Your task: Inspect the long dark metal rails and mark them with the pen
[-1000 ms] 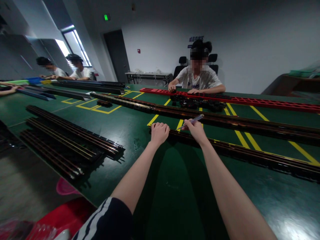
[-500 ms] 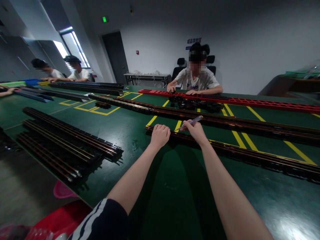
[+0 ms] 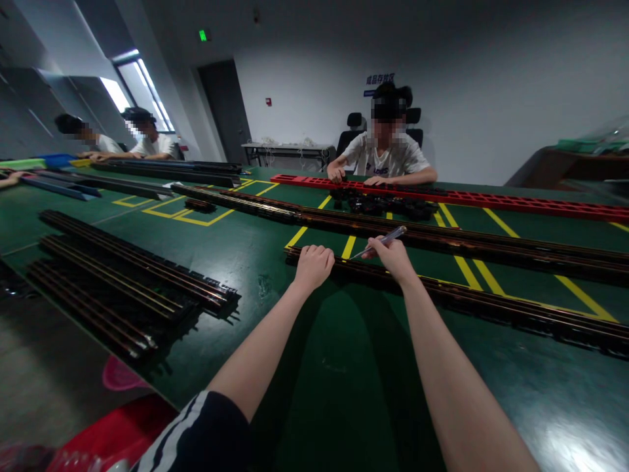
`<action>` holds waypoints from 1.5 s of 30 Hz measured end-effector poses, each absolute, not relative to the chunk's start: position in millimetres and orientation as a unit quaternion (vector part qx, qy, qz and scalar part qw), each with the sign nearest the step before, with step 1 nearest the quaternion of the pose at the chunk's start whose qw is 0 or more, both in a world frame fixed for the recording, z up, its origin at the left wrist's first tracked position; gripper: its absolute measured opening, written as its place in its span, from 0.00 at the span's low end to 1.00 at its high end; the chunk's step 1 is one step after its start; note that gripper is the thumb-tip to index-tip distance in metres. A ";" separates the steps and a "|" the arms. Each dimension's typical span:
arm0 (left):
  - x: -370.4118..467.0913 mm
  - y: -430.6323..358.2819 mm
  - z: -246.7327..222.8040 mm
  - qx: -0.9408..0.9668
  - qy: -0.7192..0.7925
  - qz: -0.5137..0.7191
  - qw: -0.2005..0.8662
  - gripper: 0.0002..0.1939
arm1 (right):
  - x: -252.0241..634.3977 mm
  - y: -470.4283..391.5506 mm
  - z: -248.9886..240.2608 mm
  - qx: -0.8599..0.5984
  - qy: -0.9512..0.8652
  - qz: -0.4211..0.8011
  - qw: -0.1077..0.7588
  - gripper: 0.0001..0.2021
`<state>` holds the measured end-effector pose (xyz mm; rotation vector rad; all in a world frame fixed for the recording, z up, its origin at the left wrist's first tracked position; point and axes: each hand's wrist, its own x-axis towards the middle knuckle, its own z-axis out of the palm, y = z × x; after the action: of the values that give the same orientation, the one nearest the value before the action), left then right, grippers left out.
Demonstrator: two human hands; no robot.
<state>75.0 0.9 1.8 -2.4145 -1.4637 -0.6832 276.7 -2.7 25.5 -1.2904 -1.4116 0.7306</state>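
green tabletop carries the long dark rail strip, gripped near one end by the left hand, while the right hand pinches a slim screwdriver angled to it, work apparently underway, how much is done or left unclear.

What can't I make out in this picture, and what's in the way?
Head view: left hand, fingertips hidden behind its knuckles.
Head view: screwdriver, tip too small to tell whether it touches the near rail.
Head view: near rail's right end, cut off by the frame edge.
Head view: pink basin, partly hidden by the green table.
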 end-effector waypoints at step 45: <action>72.1 1.5 5.7 -0.787 -0.558 -0.257 0.067 0.18 | 273.3 -10.1 30.6 -0.553 -0.570 0.281 0.539 0.10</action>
<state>72.1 1.5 5.7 -2.3708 -1.6808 -0.7735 273.3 -10.1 30.6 -1.3162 -1.3558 0.6677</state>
